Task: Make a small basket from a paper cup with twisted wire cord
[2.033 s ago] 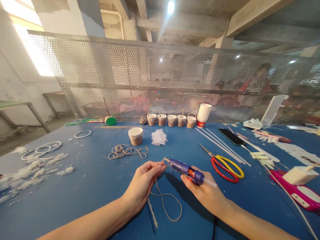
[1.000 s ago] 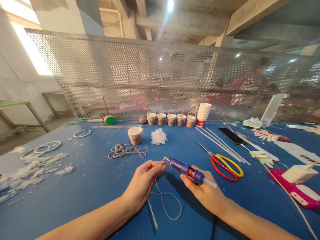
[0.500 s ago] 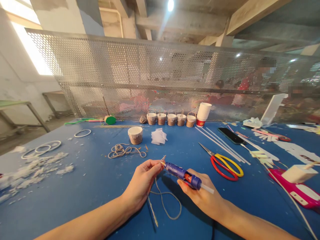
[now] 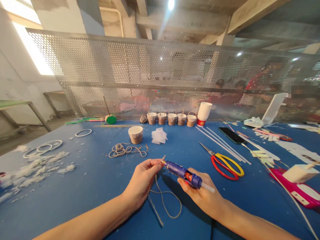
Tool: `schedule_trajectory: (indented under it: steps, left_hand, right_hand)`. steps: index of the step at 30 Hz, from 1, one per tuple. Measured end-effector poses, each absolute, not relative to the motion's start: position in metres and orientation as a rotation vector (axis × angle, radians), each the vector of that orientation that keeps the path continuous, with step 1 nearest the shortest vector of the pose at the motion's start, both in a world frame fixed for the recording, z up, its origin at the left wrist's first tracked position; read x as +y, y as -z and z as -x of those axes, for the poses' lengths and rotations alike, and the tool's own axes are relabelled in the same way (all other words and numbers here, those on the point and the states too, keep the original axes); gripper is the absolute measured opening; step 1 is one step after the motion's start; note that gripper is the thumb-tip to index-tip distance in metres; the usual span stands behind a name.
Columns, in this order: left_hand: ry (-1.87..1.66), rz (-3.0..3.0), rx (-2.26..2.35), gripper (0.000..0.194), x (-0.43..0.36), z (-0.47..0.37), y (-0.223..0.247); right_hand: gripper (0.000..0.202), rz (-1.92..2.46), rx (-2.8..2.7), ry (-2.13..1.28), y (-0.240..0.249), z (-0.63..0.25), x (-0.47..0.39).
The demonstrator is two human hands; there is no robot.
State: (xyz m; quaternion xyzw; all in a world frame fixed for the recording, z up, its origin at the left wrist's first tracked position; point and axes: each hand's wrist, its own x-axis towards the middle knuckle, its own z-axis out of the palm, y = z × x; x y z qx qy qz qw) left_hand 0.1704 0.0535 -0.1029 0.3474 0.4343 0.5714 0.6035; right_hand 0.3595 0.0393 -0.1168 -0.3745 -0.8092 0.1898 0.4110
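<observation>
Daylight glares from a burnt-out window (image 4: pixel 32 50) far up and left of the person's fingers (image 4: pixel 153 164), giving that side of the worktop (image 4: pixel 100 186) a pale sheen. High above them, a ceiling lamp (image 4: pixel 171 4) flares with a bluish streak, while the ceiling (image 4: pixel 295 20) up to their right is dim. A soft shadow (image 4: pixel 185 200) falls below and right of them. Beyond the perforated screen (image 4: pixel 105 66), people (image 4: pixel 258 78) look hazy, partly pixelated; wide-angle stretching slants the outer edges.
</observation>
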Motion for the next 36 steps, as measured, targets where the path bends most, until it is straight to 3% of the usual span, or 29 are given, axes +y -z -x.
schedule_trajectory:
  steps: [7,31,36]
  left_hand:
    - [-1.319,-0.790,1.048,0.026,0.054,-0.170,0.105]
    - [-1.318,-0.716,0.979,0.019,0.057,-0.170,0.103]
    - [-1.319,-0.598,0.992,0.013,0.058,-0.168,0.101]
  right_hand:
    - [0.024,0.931,-2.072,-0.524,0.115,-0.359,0.039]
    - [0.020,0.967,-1.993,-0.468,0.117,-0.363,0.043]
    - [0.030,1.219,-1.826,-0.460,0.119,-0.371,0.061]
